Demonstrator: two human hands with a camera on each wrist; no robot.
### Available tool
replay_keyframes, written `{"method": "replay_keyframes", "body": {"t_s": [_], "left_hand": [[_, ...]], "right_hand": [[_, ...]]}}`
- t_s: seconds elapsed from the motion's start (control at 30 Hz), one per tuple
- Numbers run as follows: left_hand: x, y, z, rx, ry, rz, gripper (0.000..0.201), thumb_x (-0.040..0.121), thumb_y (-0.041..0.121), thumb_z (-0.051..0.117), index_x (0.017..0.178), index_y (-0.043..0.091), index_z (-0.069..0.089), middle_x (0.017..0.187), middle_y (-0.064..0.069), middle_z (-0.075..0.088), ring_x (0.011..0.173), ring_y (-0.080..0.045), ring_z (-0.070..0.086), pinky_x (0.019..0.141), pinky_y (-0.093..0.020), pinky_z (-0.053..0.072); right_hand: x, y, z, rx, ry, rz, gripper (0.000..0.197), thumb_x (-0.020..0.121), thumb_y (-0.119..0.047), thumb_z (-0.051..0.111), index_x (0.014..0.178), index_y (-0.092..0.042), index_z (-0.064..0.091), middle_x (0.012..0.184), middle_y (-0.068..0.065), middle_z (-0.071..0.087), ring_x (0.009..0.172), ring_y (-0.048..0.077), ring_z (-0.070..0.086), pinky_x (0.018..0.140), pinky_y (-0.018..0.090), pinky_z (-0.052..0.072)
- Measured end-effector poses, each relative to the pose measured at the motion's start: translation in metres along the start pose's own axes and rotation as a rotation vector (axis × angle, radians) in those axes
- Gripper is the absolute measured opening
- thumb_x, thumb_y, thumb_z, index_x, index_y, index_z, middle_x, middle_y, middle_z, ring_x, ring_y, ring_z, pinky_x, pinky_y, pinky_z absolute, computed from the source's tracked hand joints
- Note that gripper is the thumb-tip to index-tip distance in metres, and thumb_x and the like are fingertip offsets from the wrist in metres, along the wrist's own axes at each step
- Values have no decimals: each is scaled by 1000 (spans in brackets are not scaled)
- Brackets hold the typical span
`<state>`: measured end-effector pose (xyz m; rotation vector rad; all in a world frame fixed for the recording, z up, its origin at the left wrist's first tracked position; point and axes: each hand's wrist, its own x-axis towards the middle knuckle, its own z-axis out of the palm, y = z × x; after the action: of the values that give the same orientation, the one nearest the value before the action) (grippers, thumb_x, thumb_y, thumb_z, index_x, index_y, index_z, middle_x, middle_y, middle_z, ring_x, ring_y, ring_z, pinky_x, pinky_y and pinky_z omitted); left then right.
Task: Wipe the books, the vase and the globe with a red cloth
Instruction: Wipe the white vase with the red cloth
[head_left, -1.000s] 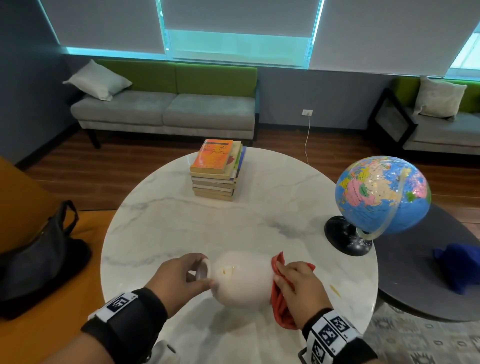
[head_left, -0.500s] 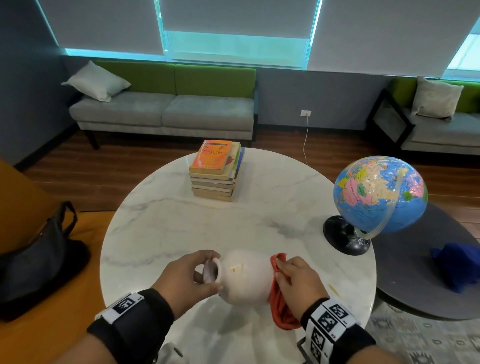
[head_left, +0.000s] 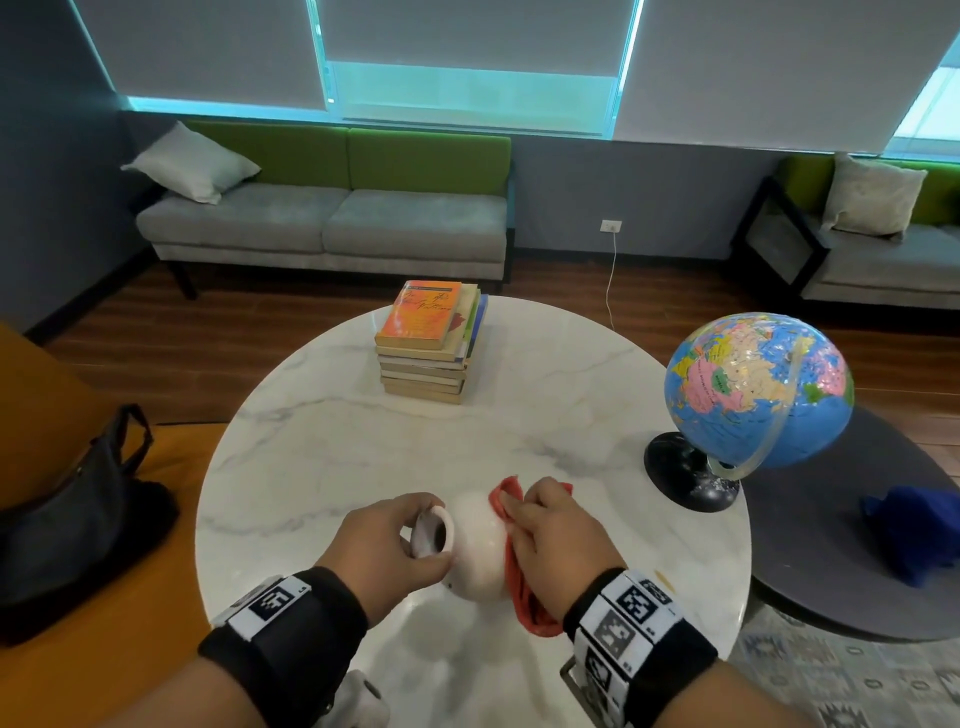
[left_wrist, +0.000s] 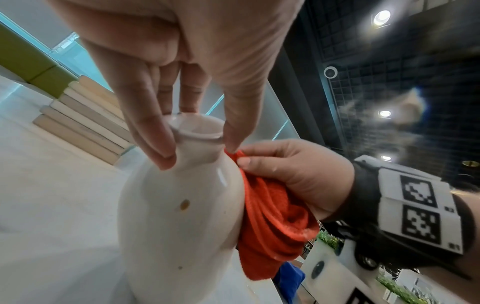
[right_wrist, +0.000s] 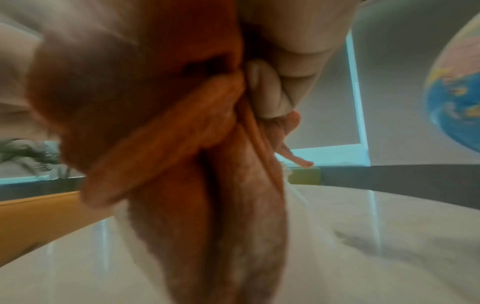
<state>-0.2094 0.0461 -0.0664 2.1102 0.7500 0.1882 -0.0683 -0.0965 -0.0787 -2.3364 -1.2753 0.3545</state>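
A white vase (head_left: 477, 551) (left_wrist: 179, 209) is tilted over the near part of the round marble table (head_left: 322, 447), its mouth toward me. My left hand (head_left: 387, 545) (left_wrist: 192, 127) pinches its neck below the rim. My right hand (head_left: 550, 540) (left_wrist: 293, 174) holds a bunched red cloth (head_left: 519, 577) (left_wrist: 270, 222) (right_wrist: 182, 164) against the vase's right side. A stack of books (head_left: 428, 343) (left_wrist: 85, 121) sits at the table's far side. The globe (head_left: 758, 389) (right_wrist: 454, 88) stands on its black base at the right edge.
A black bag (head_left: 78, 514) lies on the orange seat at left. A dark low table (head_left: 852, 551) at right carries a blue cloth (head_left: 914, 530). Sofas line the far wall. A small yellow mark (head_left: 664, 578) lies on the marble near my right wrist.
The vase has been turned so its mouth faces me more. My right hand with the cloth has slid up along the vase's side toward the neck.
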Motion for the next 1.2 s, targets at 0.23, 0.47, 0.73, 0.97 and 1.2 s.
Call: {"method": "replay_keyframes", "body": {"t_s": [0.23, 0.47, 0.73, 0.97, 1.2], "left_hand": [[0, -4, -2, -33, 17, -2, 28, 71, 17, 76, 87, 36, 64, 81, 13, 63, 47, -2, 55, 55, -7, 42], [0, -9, -1, -2, 6, 21, 23, 72, 20, 73, 86, 35, 64, 77, 12, 61, 47, -4, 53, 56, -11, 44], [-4, -16, -7, 34, -12, 10, 35, 72, 20, 75, 85, 47, 56, 79, 16, 66, 52, 1, 58, 61, -6, 44], [0, -12, 0, 160, -49, 88, 25, 73, 32, 70, 96, 39, 61, 63, 20, 61, 60, 2, 58, 60, -8, 44], [0, -26, -7, 63, 7, -3, 27, 74, 24, 73, 90, 41, 60, 78, 16, 64, 56, 1, 61, 61, -6, 42]], "right_hand": [[-9, -10, 2, -20, -166, -181, 50, 90, -46, 25, 134, -38, 47, 111, -11, 44, 103, 12, 51, 92, 21, 42], [10, -28, -9, -181, -149, -112, 50, 94, -24, 47, 143, -24, 38, 134, -3, 38, 113, 23, 50, 99, 28, 40], [4, -23, -16, -175, -254, -187, 42, 95, -27, 43, 135, -38, 47, 119, -3, 47, 109, 23, 52, 93, 26, 39], [20, -51, -4, -246, -230, -248, 35, 87, -32, 49, 120, -24, 57, 113, 1, 48, 98, 26, 57, 81, 30, 45], [-2, -15, 5, -218, -267, -279, 53, 88, -47, 22, 137, -43, 41, 117, -7, 46, 106, 19, 49, 80, 20, 29]]}}
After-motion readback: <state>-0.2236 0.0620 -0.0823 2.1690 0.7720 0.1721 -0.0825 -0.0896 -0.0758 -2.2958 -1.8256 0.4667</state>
